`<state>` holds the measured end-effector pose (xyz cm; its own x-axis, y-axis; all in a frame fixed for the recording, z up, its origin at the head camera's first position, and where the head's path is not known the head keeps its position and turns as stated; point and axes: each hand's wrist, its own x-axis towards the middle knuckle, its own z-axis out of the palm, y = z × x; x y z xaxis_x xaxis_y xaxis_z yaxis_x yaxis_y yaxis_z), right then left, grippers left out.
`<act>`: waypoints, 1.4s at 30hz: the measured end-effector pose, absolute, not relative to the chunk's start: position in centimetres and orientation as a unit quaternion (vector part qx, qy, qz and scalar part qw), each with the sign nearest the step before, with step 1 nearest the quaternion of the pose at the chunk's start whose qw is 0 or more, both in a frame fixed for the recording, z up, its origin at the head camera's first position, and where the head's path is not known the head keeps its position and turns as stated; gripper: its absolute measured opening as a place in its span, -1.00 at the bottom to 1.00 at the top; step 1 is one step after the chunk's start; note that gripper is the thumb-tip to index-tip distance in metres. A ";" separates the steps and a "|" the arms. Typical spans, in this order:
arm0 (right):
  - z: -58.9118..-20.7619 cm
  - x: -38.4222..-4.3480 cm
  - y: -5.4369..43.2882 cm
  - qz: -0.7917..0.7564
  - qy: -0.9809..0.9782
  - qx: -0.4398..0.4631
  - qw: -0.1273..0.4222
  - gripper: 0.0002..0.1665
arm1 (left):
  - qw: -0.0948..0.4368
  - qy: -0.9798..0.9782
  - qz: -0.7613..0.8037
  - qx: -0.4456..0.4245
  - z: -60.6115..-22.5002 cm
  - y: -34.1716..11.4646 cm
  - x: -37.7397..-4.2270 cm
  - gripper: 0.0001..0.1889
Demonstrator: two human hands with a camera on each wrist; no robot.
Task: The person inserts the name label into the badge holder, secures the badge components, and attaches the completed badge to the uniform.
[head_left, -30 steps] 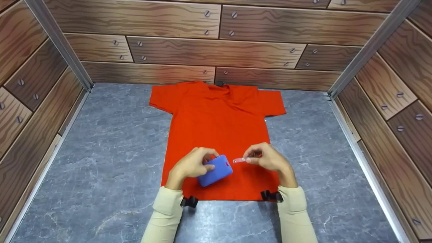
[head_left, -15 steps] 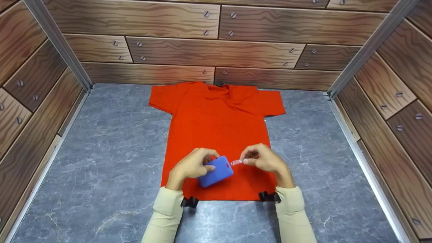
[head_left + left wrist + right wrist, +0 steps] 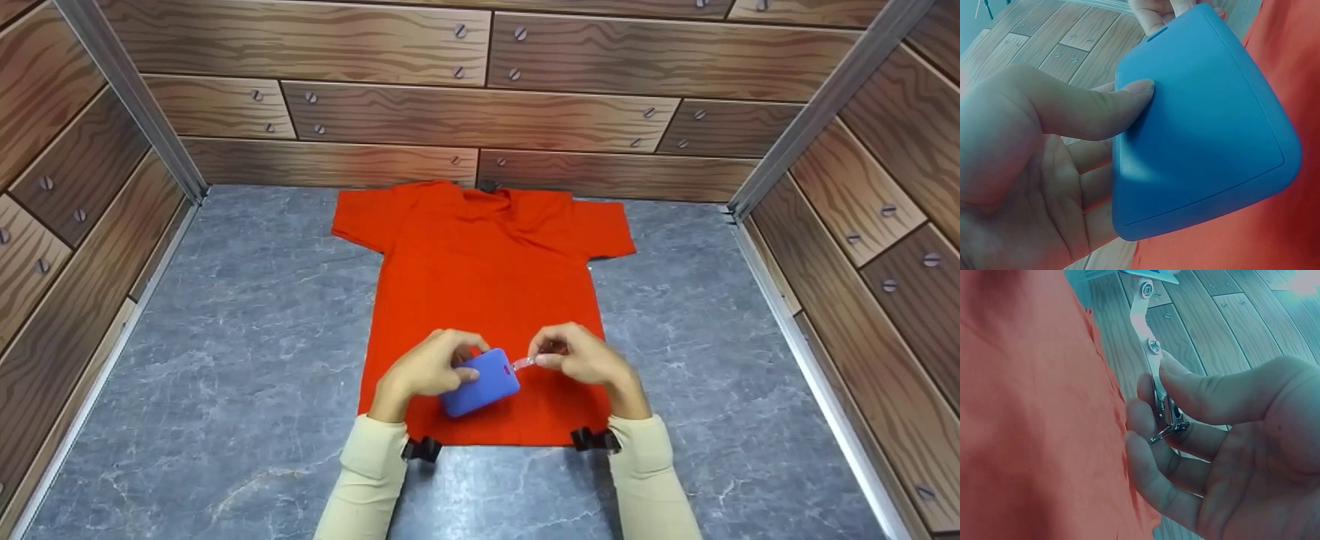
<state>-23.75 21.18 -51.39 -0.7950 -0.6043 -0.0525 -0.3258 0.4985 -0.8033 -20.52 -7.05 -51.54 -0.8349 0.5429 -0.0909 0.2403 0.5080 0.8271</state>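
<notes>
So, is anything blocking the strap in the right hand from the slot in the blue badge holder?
Nothing visible: the right hand holds the strap with its far end at the slot. The left hand grips the badge holder away from the slot.

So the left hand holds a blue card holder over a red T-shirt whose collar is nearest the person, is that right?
Not quite: the collar is at the far end, as the head view shows. The rest holds: the left hand grips the blue card holder over the red T-shirt.
</notes>
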 end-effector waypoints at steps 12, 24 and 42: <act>-51.5 -23.7 20.9 -0.422 0.843 -0.277 0.184 -0.92 | 0.179 0.849 0.437 0.237 -51.5 -7.0 -20.5 -0.71; -51.5 -23.7 20.8 -0.417 0.843 -0.279 0.196 -0.90 | 0.175 0.844 0.440 0.254 -51.6 -7.0 -20.6 -0.73; -51.2 -23.4 20.2 -0.409 0.834 -0.305 0.211 -0.90 | 0.179 0.845 0.435 0.255 -51.8 -7.0 -20.7 -0.74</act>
<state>-23.36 20.16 -51.20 -0.7250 -0.6812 -0.1020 -0.3367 0.4797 -0.8103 -20.72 -7.00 -51.85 -0.8058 0.5866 -0.0812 0.2752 0.4923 0.8258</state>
